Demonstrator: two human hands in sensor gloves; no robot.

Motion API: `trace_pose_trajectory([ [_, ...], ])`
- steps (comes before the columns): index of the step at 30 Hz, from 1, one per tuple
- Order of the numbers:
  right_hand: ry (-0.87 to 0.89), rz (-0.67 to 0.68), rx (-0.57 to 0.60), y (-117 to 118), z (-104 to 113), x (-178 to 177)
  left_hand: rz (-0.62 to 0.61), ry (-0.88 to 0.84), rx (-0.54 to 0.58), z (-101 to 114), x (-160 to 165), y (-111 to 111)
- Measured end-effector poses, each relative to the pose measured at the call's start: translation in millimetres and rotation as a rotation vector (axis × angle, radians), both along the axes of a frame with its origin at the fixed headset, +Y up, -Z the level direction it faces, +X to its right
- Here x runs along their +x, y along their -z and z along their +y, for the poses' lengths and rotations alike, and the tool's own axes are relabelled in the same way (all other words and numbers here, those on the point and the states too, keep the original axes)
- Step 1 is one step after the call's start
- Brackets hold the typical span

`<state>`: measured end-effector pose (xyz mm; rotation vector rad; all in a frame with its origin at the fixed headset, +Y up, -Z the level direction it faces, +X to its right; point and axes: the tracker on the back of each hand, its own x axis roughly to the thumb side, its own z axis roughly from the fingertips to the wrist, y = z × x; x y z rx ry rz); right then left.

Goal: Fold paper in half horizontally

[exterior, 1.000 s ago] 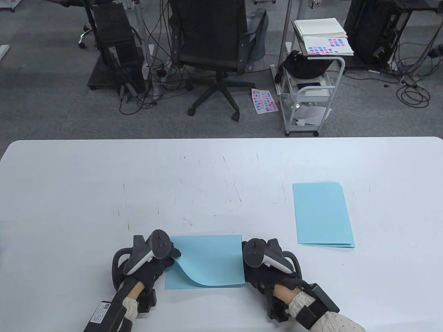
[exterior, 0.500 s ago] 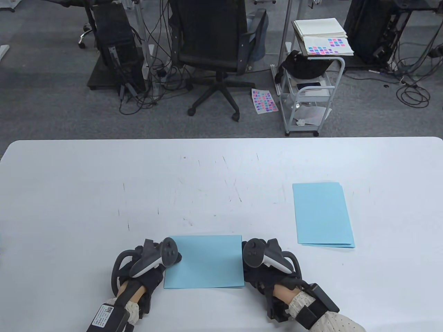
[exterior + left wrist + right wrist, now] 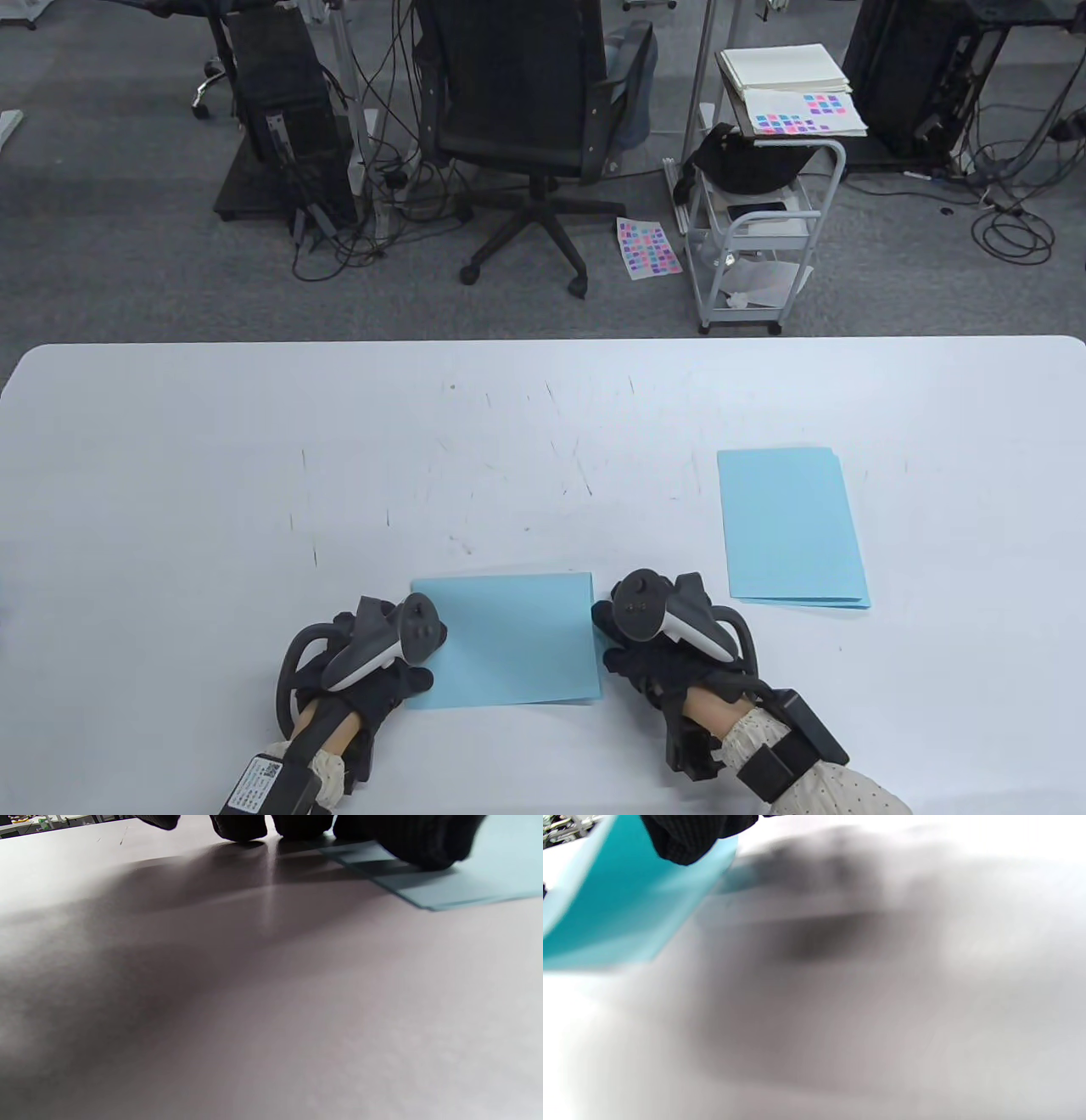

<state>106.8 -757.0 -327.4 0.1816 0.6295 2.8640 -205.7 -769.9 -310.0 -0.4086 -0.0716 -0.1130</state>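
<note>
Watching the folded paper [image 3: 509, 638], thin matte blue, we see its right edge now lifted by our right hand [image 3: 657, 645], which grips it; left hand [image 3: 373, 662] presses fingertips [image 3: 424, 840] on its left edge.

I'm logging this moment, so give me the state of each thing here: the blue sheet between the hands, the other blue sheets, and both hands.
Blue paper: folded over, lying on the white table, right edge lifted slightly.
Left hand: fingers pressing the paper's left edge down.
Right hand: fingertip touching the raised right edge; grip unclear.
Blue sheets at right: folded, stacked flat, untouched.
</note>
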Motion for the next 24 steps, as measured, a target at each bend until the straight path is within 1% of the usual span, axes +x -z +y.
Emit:
trace_pose_trajectory([
  [3, -0.003, -0.034, 0.071, 5.6, 24.4, 0.0, -0.003, 0.001, 0.006, -0.8, 2.5, -1.0],
  [6, 0.050, -0.023, 0.132, 11.3, 45.9, -12.5, -0.002, -0.004, 0.004, -1.4, 3.7, -0.8],
  [8, 0.096, 0.012, 0.146, 14.2, 53.1, -27.8, -0.002, -0.004, 0.006, -2.1, 3.8, -1.2],
  [10, 0.114, 0.061, 0.147, 15.4, 54.9, -43.7, 0.000, -0.007, 0.005, -2.4, 3.7, -1.5],
  [11, 0.129, 0.114, 0.150, 15.5, 52.8, -58.0, 0.002, -0.009, 0.004, -2.1, 3.7, -1.6],
  [13, 0.122, 0.171, 0.143, 14.6, 45.4, -77.1, 0.007, -0.016, 0.002, -2.3, 3.2, -1.5],
  [17, 0.100, 0.257, 0.085, 15.1, 24.3, -109.7, 0.013, -0.024, -0.003, -2.2, 2.6, -1.3],
  [24, 0.058, 0.294, 0.038, 21.1, 3.5, -133.7, 0.012, -0.022, -0.002, -2.2, 2.3, -0.6],
])
